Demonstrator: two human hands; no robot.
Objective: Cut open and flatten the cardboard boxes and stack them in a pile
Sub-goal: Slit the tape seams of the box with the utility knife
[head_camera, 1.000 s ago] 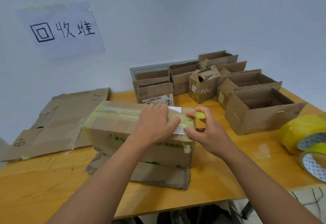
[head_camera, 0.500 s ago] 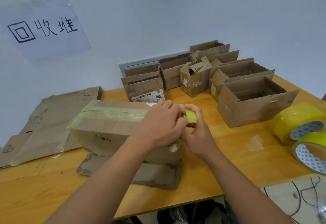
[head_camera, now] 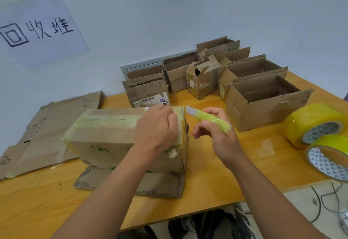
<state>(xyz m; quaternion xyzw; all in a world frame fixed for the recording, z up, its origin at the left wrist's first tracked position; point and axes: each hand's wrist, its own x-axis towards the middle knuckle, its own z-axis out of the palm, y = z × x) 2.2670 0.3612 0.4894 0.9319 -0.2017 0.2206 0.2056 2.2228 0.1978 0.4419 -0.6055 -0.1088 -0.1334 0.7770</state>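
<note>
A taped cardboard box lies in the middle of the wooden table, with yellowish clear tape along its top and one flap spread out under it. My left hand rests on the box's right end, fingers curled over the top edge. My right hand holds a yellow-green utility knife just right of the box, its short blade pointing at the box's top right corner. Flattened cardboard lies at the table's left.
Several open cardboard boxes stand along the back and right of the table. Two rolls of yellow tape sit at the right edge. A paper sign hangs on the wall. Cables lie on the floor at the lower right.
My right hand has pulled the knife away from the box's right end, so the knife and its blade now show. My left hand stays on the box. The camera view shifted.
</note>
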